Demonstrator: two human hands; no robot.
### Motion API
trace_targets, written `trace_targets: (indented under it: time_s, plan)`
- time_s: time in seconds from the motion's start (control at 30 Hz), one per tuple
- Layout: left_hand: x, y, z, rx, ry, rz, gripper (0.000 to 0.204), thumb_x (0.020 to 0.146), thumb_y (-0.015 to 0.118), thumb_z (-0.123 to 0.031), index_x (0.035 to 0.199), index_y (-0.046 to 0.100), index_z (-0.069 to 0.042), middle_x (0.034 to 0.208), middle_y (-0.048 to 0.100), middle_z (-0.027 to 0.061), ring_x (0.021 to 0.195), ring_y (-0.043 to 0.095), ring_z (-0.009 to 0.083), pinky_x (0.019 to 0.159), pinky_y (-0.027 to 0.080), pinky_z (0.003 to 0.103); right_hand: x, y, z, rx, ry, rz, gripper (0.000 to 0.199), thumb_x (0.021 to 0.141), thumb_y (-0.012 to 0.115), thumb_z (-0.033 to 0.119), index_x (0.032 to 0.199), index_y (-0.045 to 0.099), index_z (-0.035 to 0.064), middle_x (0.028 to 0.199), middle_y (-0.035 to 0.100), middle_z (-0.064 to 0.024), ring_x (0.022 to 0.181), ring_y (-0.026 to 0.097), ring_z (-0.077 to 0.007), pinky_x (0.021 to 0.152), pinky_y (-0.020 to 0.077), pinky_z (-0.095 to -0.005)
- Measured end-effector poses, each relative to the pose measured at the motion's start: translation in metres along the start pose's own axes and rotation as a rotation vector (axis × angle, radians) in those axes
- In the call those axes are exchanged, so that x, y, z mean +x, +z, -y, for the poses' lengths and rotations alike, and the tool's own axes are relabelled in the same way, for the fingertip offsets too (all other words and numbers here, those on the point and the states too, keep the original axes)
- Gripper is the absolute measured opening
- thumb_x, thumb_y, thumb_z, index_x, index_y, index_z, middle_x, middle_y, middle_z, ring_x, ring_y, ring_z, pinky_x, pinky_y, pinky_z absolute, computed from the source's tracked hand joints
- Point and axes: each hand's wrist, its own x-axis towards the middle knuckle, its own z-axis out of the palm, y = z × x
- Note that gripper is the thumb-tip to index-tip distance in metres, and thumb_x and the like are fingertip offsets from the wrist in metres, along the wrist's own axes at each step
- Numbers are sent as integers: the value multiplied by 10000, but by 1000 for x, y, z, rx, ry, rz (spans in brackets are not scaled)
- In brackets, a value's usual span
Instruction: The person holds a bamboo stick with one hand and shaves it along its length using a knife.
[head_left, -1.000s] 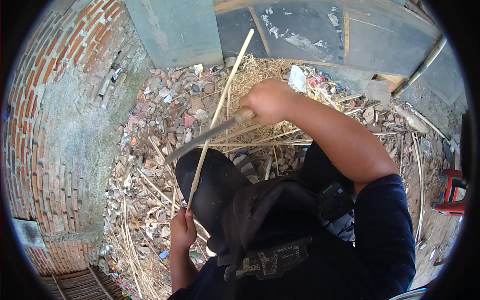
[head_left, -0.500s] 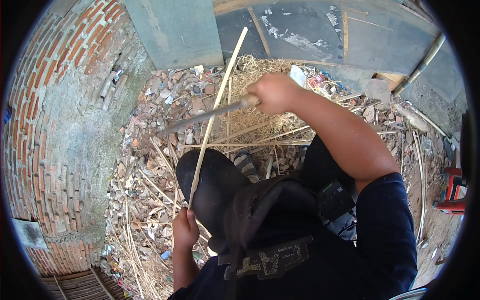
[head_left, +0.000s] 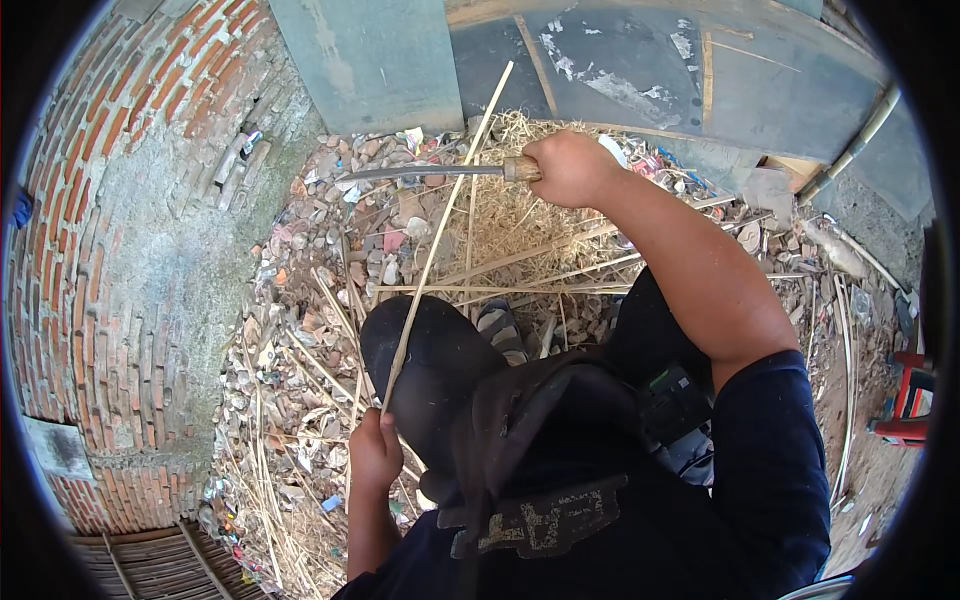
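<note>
My left hand is closed round the near end of a long, pale bamboo strip. The strip runs up across my left knee and points away toward the far panels. In my right hand is the wooden handle of a machete, gripped in a fist. Its long metal blade points left and lies across the strip near the far end. Whether the edge bites into the strip, I cannot tell.
Pale shavings are heaped beyond my knees, with more bamboo strips across the rubble ground. A brick wall stands at the left, grey panels at the far side. A red object sits at the right edge.
My right hand has moved away and slightly right, carrying the machete farther along the strip toward its far end. The blade is now nearly level. My left hand keeps its hold.
</note>
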Motion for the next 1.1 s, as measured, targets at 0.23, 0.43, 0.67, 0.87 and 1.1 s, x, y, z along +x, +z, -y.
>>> trace_targets:
  time_s: [0.23, 0.43, 0.67, 0.87, 1.1]
  plan:
    - [6, -8, -9, 32, -4, 30, 283, 1028, 489, -218, 857, 506, 6, 654, 578, 252, 642, 601, 491, 560, 442, 531, -20, -6, 46, -134, -253, 158, 175, 809, 700, 155, 981, 728, 166, 910, 727, -91, 877, 719, -252, 803, 589, -420]
    - [8, 0, 3, -103, 52, 8, 293, 1037, 482, -235, 866, 513, 2, 647, 565, 245, 616, 584, 478, 539, 424, 507, 11, 14, -8, 230, -53, -129, 149, 776, 691, 176, 896, 695, 86, 795, 700, -142, 776, 703, -325, 746, 573, -457]
    - [6, -2, 0, -137, 44, 51, 402, 1078, 409, -329, 863, 467, 6, 610, 503, 224, 579, 538, 449, 530, 372, 474, -1, 10, 0, 90, -56, -168, 153, 764, 690, 164, 890, 683, 78, 798, 696, -160, 788, 697, -349, 754, 560, -473]
    - [10, -3, -2, -35, 55, 21, 297, 1036, 477, -237, 862, 485, 3, 628, 550, 239, 589, 566, 479, 517, 398, 515, -17, 11, 39, -194, -424, -39, 108, 759, 716, 164, 846, 675, 117, 757, 694, -120, 740, 701, -312, 693, 575, -457]
    - [11, 8, 5, -55, 44, -37, 271, 1033, 484, -211, 863, 472, -1, 625, 537, 234, 595, 563, 480, 525, 403, 509, 10, 4, -13, 115, -7, -102, 185, 800, 643, 152, 965, 702, 93, 949, 724, -159, 927, 704, -353, 830, 566, -488]
